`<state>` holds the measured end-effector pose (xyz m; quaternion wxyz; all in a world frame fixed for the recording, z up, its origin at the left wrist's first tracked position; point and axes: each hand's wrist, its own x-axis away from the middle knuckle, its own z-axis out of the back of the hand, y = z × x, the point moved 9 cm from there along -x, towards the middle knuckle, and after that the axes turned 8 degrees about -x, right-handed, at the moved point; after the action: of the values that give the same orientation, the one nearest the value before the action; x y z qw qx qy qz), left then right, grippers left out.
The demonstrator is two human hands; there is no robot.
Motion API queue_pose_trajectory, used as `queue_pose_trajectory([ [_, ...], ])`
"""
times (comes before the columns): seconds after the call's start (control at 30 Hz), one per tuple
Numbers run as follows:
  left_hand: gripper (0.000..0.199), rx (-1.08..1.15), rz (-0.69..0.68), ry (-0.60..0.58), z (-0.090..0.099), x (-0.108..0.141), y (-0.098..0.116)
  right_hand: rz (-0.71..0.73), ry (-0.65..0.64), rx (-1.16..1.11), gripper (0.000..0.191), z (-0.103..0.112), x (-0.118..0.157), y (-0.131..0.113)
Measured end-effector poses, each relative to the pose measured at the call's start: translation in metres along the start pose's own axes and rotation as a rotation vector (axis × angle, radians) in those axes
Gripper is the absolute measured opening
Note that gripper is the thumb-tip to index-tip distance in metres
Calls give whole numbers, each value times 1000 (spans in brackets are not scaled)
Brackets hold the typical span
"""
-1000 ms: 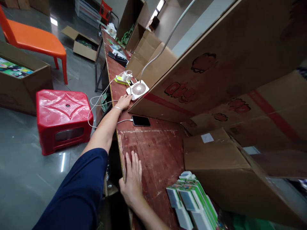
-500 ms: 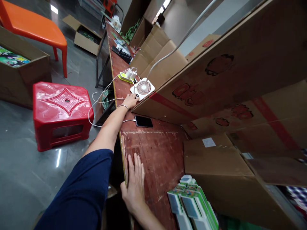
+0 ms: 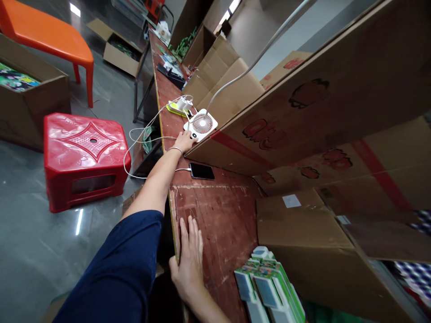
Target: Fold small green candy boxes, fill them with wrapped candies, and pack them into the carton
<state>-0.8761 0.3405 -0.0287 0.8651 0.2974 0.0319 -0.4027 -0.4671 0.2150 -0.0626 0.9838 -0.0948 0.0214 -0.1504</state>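
My left hand [image 3: 184, 141] reaches far forward over the brown table [image 3: 218, 215], its arm in a dark blue sleeve. Its fingers are closed at the near end of a small white fan [image 3: 203, 124], by the dark button; their tips are partly hidden. A white cable rises from behind the fan. Flat on the tabletop, near its left edge, lies my right hand [image 3: 189, 264], fingers stretched out and holding nothing, thumb at the edge. Between the hands rests a black phone [image 3: 202, 171] with a white charging cable plugged in.
Beyond the fan sits a yellow-green power strip [image 3: 177, 109] with white plugs. Cardboard panels [image 3: 269, 130] and a box [image 3: 303, 224] line the right side. Stacked green-white cartons [image 3: 269, 287] stand nearby. A red stool [image 3: 85, 157] and orange chair [image 3: 50, 38] are left; loose cables loop off the edge.
My left hand has shifted slightly right at the fan's near end, showing more of the button. The view has turned a little; my right hand and the phone stay put.
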Motion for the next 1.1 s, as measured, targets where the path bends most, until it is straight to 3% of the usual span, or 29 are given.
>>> queue_pose_trajectory([
  [0.83, 45, 125, 61, 9, -4, -12, -5, -7, 1, 28, 109, 1, -1, -2],
  [0.97, 40, 223, 96, 35, 8, -5, -7, -27, -11, 17, 111, 0, -2, -3],
  [1.1, 50, 320, 191, 158, 40, 19, -10, -54, -45, -26, 111, -1, -4, -6],
])
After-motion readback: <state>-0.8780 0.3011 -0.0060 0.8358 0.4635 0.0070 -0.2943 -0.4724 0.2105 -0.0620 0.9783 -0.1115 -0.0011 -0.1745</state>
